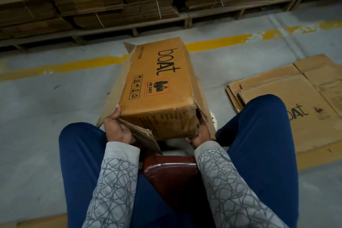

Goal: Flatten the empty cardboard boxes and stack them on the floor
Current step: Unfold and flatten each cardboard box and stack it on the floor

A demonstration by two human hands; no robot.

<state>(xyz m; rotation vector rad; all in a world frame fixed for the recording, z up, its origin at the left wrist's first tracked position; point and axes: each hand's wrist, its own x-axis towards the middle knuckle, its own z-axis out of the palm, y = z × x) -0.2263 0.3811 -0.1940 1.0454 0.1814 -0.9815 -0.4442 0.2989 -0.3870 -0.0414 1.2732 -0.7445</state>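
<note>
Cardboard box [159, 83], still standing in its full shape, is held off the floor [55, 107] between the person's knees, its long axis pointing away. The left hand [116, 127] has its fingers curled round the ragged near-left flap. The right hand [200, 133] clamps the near-right corner, fingers wrapped under.

Both near flaps are torn, so a hard pull to collapse the box could rip one off in the hand, and the box could then drop.

The top panel reads "boat", beside a red-framed "UN 3481" label and handling symbols with a "5". Print on the near end is too blurred to read.

To the right lies the stack of flattened boxes [296, 102], also marked "boat". A yellow line [222, 41] and palleted cardboard [111, 0] lie beyond.
</note>
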